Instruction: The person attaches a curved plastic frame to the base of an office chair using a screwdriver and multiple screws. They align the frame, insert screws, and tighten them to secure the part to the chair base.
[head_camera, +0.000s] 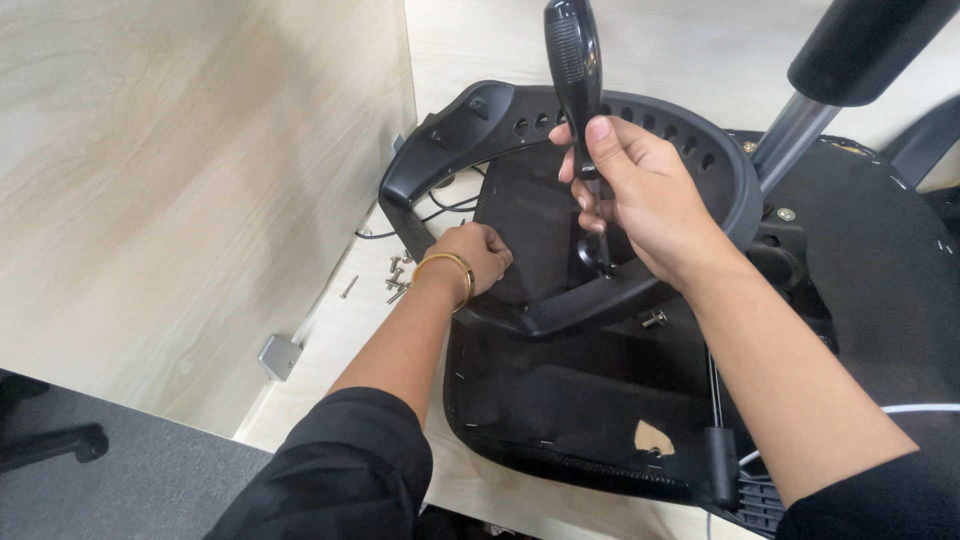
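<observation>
My right hand (640, 195) grips a black-handled screwdriver (573, 70) held upright, its shaft pointing down into the black plastic chair frame (735, 195). My left hand (478, 255), with a gold bangle on the wrist, is closed on the frame's lower bar at the left. The frame lies on the upturned underside of a black chair seat (560, 400). The screwdriver's tip is hidden behind my fingers and the frame. A loose silver screw (654, 319) rests on the seat just right of the bar.
Several loose screws (395, 280) lie on the light wooden surface (340, 340) left of the frame. A wooden panel (180, 180) stands at the left with a metal bracket (279, 357). The chair's gas cylinder (800, 125) rises at upper right. A lever rod (716, 420) lies on the seat.
</observation>
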